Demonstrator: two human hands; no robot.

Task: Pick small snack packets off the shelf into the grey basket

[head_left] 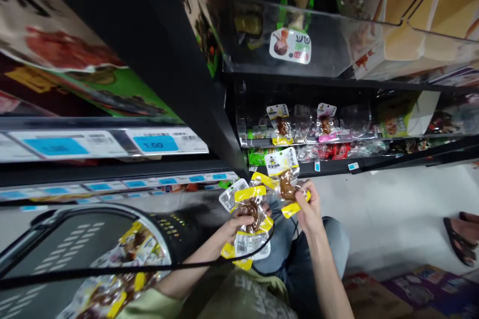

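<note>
My left hand [232, 227] grips a bunch of several clear snack packets [250, 215] with yellow edges and brown meat inside. My right hand [310, 207] pinches one more packet of the same kind [285, 178], upright, with its white label on top, just right of the bunch. Both hands hover in front of the lower shelves, above my knees. A dark shopping basket [80, 239] at my lower left holds several more of these packets [123, 264]. Two matching packets [280, 124] stand behind a clear shelf front.
Black shelving [209, 84] with blue price tags [155, 143] fills the left and top. Clear bins [337, 35] hold other snacks. Another person's sandalled foot [462, 234] rests on the pale floor at right. Cardboard boxes [411, 286] lie at the lower right.
</note>
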